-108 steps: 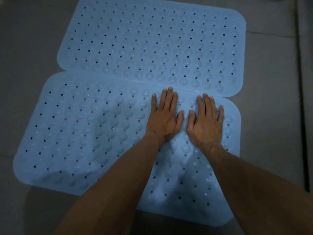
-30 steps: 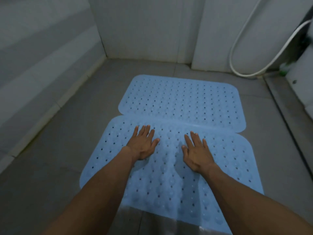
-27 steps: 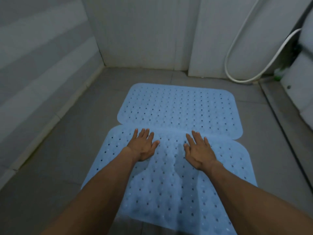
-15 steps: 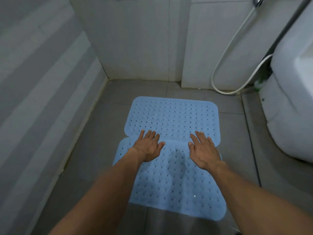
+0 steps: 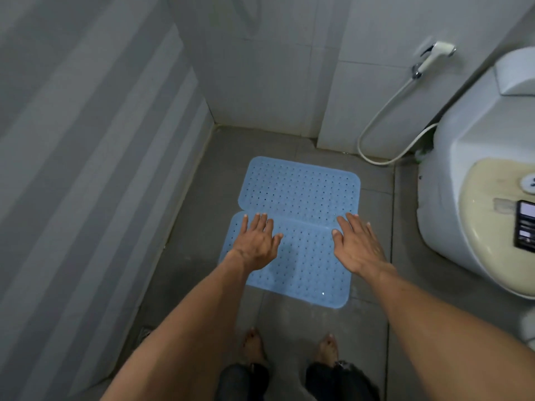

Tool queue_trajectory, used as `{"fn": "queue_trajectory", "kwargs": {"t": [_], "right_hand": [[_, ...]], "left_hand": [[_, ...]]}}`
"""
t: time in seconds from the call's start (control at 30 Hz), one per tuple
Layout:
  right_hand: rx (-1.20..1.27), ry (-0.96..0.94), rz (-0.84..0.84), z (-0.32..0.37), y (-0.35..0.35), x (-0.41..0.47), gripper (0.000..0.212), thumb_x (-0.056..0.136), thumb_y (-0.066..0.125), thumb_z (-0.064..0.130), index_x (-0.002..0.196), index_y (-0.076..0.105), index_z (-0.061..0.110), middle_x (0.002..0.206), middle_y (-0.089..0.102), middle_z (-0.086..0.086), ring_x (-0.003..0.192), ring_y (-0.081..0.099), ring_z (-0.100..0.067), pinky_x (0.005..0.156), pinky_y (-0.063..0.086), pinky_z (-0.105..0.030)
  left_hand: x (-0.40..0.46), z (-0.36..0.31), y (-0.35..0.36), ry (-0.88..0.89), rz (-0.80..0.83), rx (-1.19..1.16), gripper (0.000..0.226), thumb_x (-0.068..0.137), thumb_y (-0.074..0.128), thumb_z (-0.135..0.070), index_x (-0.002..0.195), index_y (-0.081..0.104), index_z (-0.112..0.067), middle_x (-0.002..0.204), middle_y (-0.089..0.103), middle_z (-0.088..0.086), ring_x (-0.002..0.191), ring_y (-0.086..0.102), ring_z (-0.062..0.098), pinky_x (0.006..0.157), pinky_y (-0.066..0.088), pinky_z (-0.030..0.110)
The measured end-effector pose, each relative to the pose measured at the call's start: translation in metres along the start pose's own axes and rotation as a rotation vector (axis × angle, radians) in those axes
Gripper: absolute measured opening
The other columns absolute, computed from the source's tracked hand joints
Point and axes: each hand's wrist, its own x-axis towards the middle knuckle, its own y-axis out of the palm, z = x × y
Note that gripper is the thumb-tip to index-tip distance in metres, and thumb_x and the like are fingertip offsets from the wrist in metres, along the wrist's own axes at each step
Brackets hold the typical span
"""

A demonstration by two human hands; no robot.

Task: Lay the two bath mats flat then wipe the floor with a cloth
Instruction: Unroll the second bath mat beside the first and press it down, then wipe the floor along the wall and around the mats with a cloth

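Two light blue perforated bath mats lie flat on the grey tiled floor (image 5: 185,256). The far mat (image 5: 301,189) touches the near mat (image 5: 307,264) along one long edge. My left hand (image 5: 256,243) hovers palm down over the near mat's left side, fingers straight and spread. Over the right side my right hand (image 5: 357,246) does the same. Both hands hold nothing and look raised above the mats. No cloth is in view.
A white toilet (image 5: 477,180) with a cream lid stands at the right, a dark phone-like object (image 5: 525,224) on the lid. A spray hose (image 5: 379,131) hangs on the back wall. A tiled wall runs along the left. My bare feet (image 5: 254,347) stand before the mats.
The view has risen and pulled back from the mats. My hands have lifted off the near mat and spread further apart. The toilet and my feet have come into view.
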Motion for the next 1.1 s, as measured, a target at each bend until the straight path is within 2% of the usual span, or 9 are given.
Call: {"fn": "queue_trajectory", "kwargs": {"t": [0.17, 0.33, 0.53, 0.7, 1.0, 1.1], "right_hand": [[0.066, -0.041, -0.071, 0.040, -0.045, -0.025, 0.056, 0.105, 0.023, 0.039, 0.157, 0.021, 0.016, 0.166, 0.011, -0.005, 0.153, 0.005, -0.021, 0.125, 0.001, -0.039], [0.071, -0.156, -0.039, 0.062, -0.073, -0.036, 0.057, 0.106, 0.025, 0.039, 0.157, 0.020, 0.014, 0.165, 0.012, -0.007, 0.153, 0.007, -0.023, 0.125, 0.006, -0.041], [0.028, -0.322, -0.068, 0.065, -0.123, -0.043, 0.057, 0.105, 0.026, 0.041, 0.156, 0.023, 0.015, 0.164, 0.016, -0.006, 0.152, 0.012, -0.024, 0.124, 0.011, -0.041], [0.009, -0.458, -0.095, 0.088, -0.162, -0.046, 0.057, 0.104, 0.028, 0.040, 0.154, 0.029, 0.012, 0.162, 0.023, -0.010, 0.151, 0.016, -0.026, 0.123, 0.012, -0.041], [-0.003, -0.755, -0.159, 0.215, -0.180, -0.096, 0.053, 0.102, 0.039, 0.038, 0.148, 0.040, 0.013, 0.156, 0.035, -0.013, 0.145, 0.029, -0.028, 0.121, 0.020, -0.040], [0.003, -0.875, -0.152, 0.268, -0.176, -0.130, 0.051, 0.101, 0.040, 0.039, 0.146, 0.041, 0.013, 0.153, 0.038, -0.015, 0.141, 0.035, -0.029, 0.117, 0.025, -0.038]], "left_hand": [[-0.041, 0.007, -0.050, -0.084, -0.139, -0.104, 0.064, 0.103, 0.013, -0.046, 0.155, 0.014, -0.007, 0.163, 0.008, 0.011, 0.151, 0.003, 0.025, 0.121, -0.007, 0.046], [-0.077, 0.008, -0.088, -0.266, -0.246, -0.143, 0.063, 0.103, 0.014, -0.046, 0.154, 0.017, -0.009, 0.163, 0.012, 0.010, 0.151, 0.005, 0.024, 0.121, -0.006, 0.044], [-0.126, -0.019, -0.115, -0.453, -0.364, -0.182, 0.062, 0.104, 0.017, -0.044, 0.154, 0.017, -0.009, 0.163, 0.013, 0.011, 0.151, 0.006, 0.024, 0.122, -0.004, 0.044], [-0.171, -0.035, -0.135, -0.511, -0.467, -0.196, 0.062, 0.103, 0.018, -0.045, 0.154, 0.018, -0.010, 0.163, 0.015, 0.008, 0.151, 0.007, 0.022, 0.122, -0.004, 0.044], [-0.293, 0.011, -0.168, -0.780, -0.687, -0.210, 0.061, 0.103, 0.024, -0.043, 0.154, 0.018, -0.009, 0.162, 0.015, 0.010, 0.151, 0.008, 0.025, 0.122, -0.002, 0.046], [-0.349, 0.030, -0.173, -0.887, -0.802, -0.172, 0.061, 0.102, 0.032, -0.040, 0.153, 0.021, -0.009, 0.160, 0.021, 0.011, 0.150, 0.014, 0.026, 0.123, 0.003, 0.045]]}}
